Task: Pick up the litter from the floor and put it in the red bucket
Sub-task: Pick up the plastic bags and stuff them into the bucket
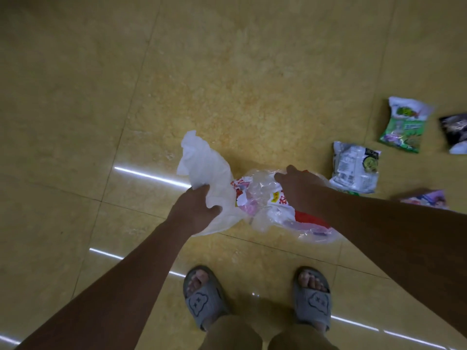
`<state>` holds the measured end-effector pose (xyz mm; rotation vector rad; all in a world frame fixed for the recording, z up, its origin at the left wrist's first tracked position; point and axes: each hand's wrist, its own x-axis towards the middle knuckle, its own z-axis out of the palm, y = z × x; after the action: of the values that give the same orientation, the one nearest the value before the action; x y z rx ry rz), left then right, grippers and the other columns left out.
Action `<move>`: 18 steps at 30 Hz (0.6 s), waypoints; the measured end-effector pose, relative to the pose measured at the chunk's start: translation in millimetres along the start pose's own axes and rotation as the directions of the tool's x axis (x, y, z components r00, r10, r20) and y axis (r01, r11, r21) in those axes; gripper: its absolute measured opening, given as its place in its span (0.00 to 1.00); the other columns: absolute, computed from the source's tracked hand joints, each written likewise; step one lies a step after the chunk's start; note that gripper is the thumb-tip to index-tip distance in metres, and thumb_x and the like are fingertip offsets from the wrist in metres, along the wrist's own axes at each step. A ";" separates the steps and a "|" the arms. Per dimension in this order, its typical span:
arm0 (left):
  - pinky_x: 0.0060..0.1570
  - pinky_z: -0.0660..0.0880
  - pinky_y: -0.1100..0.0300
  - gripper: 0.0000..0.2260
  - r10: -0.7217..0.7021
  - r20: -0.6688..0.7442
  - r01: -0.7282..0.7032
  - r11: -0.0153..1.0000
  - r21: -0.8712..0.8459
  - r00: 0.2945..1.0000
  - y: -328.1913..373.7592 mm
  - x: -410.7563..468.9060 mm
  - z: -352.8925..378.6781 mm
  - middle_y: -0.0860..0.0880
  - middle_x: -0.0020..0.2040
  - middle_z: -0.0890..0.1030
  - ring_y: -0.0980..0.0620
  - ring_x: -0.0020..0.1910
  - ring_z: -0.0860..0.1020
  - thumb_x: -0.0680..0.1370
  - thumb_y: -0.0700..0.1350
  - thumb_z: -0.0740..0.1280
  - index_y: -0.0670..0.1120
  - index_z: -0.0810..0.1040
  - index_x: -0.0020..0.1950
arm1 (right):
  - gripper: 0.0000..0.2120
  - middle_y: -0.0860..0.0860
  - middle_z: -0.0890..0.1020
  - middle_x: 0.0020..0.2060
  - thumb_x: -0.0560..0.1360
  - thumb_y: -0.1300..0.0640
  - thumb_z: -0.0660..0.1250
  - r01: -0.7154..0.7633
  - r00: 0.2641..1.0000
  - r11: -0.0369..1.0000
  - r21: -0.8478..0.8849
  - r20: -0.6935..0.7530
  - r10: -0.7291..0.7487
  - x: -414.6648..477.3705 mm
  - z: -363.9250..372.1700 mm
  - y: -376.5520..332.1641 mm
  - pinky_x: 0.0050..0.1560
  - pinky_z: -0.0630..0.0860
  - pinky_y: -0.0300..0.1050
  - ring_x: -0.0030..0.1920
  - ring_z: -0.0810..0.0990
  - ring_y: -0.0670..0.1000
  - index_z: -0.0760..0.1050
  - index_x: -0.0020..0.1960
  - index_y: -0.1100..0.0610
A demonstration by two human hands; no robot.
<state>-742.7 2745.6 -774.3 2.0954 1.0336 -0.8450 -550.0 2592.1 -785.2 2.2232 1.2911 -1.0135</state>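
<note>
Nearest me I see two grey slippers planted on the yellow tiled floor, toes forward, with bare tile between them and on both sides. Just ahead of the toes, both arms reach down. My left hand is closed around a crumpled white sheet, whose free end sticks up and away from the fist. My right hand rests on a clear bag with red print; its fingers curl down over the top, but I cannot tell whether they actually grip it. The sheet and bag touch each other between the hands, and the bag's lower part lies on the tile.

Right of the right hand, close by, lies a white packet, with a purple wrapper just beyond the forearm. Farther off sit a green packet and a black wrapper at the frame's right edge. Left and ahead, the floor is open tile. No red bucket is in view.
</note>
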 end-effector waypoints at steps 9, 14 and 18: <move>0.70 0.61 0.57 0.33 0.068 -0.051 -0.069 0.998 -0.003 0.996 84.7 -81.9 -51.0 0.44 0.77 0.62 0.46 0.74 0.63 0.78 0.56 0.65 0.46 0.57 0.78 | 0.20 0.57 0.71 0.56 0.76 0.66 0.60 -0.022 0.998 0.991 0.130 -0.063 0.030 -97.0 -69.7 49.5 0.44 0.73 0.49 0.53 0.79 0.60 0.66 0.67 0.56; 0.70 0.60 0.59 0.34 0.147 -0.100 -0.147 0.989 0.009 0.984 138.7 -133.7 -76.1 0.47 0.77 0.63 0.49 0.74 0.63 0.77 0.57 0.66 0.48 0.57 0.78 | 0.23 0.58 0.70 0.61 0.76 0.66 0.61 -0.030 0.996 0.989 0.146 -0.075 0.041 -163.1 -117.8 83.4 0.51 0.75 0.48 0.58 0.77 0.59 0.64 0.70 0.56; 0.70 0.60 0.61 0.33 0.201 -0.164 -0.207 0.978 -0.015 0.966 179.4 -165.7 -95.7 0.48 0.76 0.65 0.51 0.74 0.64 0.76 0.56 0.68 0.48 0.60 0.78 | 0.21 0.57 0.69 0.62 0.77 0.65 0.60 -0.068 0.991 0.980 0.187 -0.101 0.088 -212.3 -149.8 108.1 0.50 0.75 0.50 0.59 0.77 0.60 0.65 0.69 0.55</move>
<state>-647.8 2662.9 -544.2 2.2262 0.8865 -0.5605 -465.3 2505.9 -531.0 2.4785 1.1861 -1.0315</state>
